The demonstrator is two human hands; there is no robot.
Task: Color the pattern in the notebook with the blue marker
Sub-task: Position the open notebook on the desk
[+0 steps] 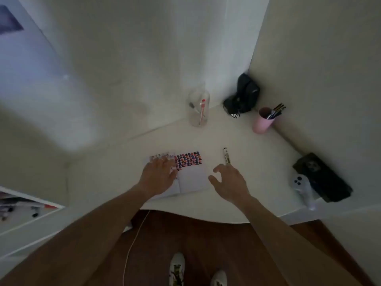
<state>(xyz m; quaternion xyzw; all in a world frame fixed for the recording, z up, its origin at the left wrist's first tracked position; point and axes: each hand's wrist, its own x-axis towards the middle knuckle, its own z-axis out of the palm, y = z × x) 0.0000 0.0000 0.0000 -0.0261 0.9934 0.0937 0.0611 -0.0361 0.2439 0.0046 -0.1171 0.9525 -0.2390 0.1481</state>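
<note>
An open notebook (192, 179) lies on the white desk (253, 162); a coloured pattern (188, 159) of dark, red and purple shapes fills the top of its right page. My left hand (158, 176) rests flat on the left page, fingers spread, covering part of it. A white marker (226, 158) lies on the desk to the right of the notebook, pointing away from me. My right hand (228, 182) hovers just below the marker with fingers apart, fingertips at its near end, holding nothing. The marker's colour cannot be made out.
A clear jar (199, 109) with markers stands at the back. A pink cup (263, 120) of pens and a black object (243, 96) sit in the corner. A white phone (303, 185) and a dark case (323, 178) lie at the right. A white cable (132, 246) hangs below.
</note>
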